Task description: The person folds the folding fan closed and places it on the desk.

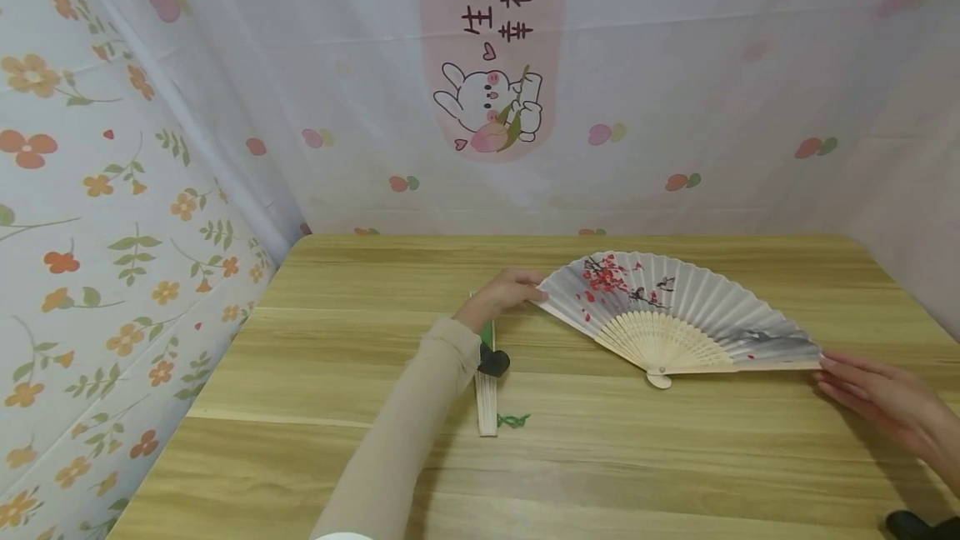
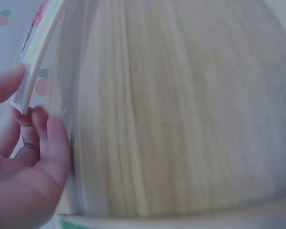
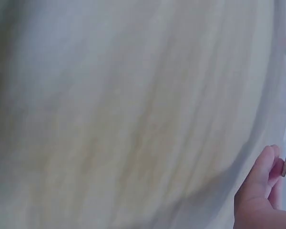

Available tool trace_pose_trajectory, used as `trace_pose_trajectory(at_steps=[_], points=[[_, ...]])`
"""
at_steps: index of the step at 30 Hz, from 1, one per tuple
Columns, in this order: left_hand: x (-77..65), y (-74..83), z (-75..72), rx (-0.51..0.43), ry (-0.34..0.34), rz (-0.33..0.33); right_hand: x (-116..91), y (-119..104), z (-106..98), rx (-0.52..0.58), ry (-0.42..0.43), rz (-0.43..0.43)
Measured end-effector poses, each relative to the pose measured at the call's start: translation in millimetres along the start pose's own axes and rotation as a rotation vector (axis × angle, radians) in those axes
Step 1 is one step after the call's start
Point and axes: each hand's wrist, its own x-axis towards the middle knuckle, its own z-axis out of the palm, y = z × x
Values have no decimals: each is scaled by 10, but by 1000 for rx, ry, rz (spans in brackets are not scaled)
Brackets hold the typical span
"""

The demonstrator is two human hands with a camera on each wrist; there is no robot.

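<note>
A folding fan (image 1: 712, 307) is spread wide over the right half of the table, its pale pleated leaf painted with red blossoms, dark branches and grey washes. My left hand (image 1: 504, 298) pinches the tip of its left outer rib between thumb and fingers, as the left wrist view (image 2: 33, 162) also shows. At the opposite end, my right hand (image 1: 885, 398) pinches the tip of the right outer rib. The ribs meet at a pivot near the fan's rounded base. Below my left forearm lies a second, folded fan (image 1: 487, 407) with a green cord, partly hidden by the wrist.
The wooden table (image 1: 300, 373) has a pale grain and a straight back edge. Behind it hangs a white curtain (image 1: 360, 107) with a rabbit print, and a flowered cloth (image 1: 135, 257) hangs along the left side.
</note>
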Motion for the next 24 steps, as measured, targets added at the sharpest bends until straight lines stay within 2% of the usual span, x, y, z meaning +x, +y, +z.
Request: trace_pose_trajectory(at_steps=[5, 11, 18, 24], points=[[-54, -28, -38, -98, -49, 14, 22, -28, 53, 127, -67, -44], [-121, -42, -73, -125, -82, 45, 32, -68, 104, 239, -108, -72], [-230, 6, -95, -159, -102, 44, 17, -85, 210, 264, -76, -108], [-323, 17, -104, -118, -118, 85, 14, -123, 302, 285, -36, -130]])
